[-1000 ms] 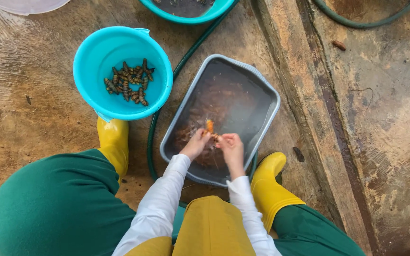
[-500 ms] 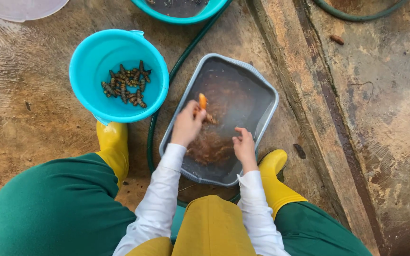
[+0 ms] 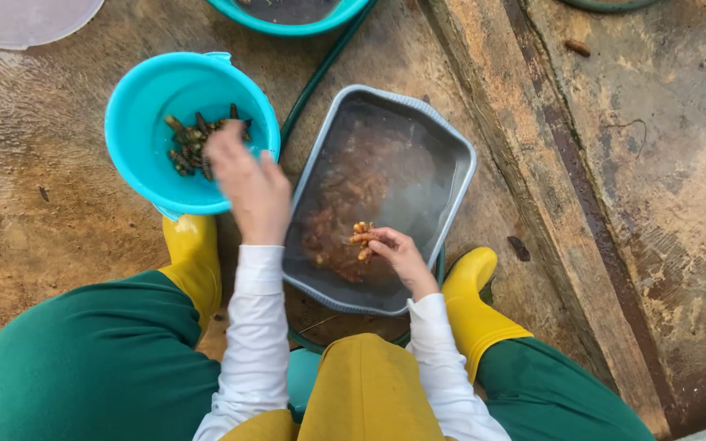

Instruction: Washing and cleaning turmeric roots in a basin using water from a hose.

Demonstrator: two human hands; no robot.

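Observation:
My left hand (image 3: 248, 186) hovers over the near right rim of a teal bowl (image 3: 128, 98) that holds several dark root pieces (image 3: 191, 144). The hand is blurred and seen from the back, so I cannot tell what its fingers hold. My right hand (image 3: 400, 255) is down in a grey rectangular tub (image 3: 461, 155) of muddy water (image 3: 402, 175), shut on a small clump of orange roots (image 3: 360, 237). More brownish roots (image 3: 338, 208) lie under the water in the tub's left half.
A green hose (image 3: 322, 72) runs between bowl and tub. A second teal basin (image 3: 288, 23) and a whitish lid (image 3: 18, 18) sit at the top edge. My yellow boots (image 3: 194, 255) (image 3: 474, 304) flank the tub. A raised wet ridge (image 3: 549, 171) runs along the right.
My left hand has swung from above the tub leftward to the teal bowl, where it held an orange piece before. My right hand has lifted a clump of roots in the tub.

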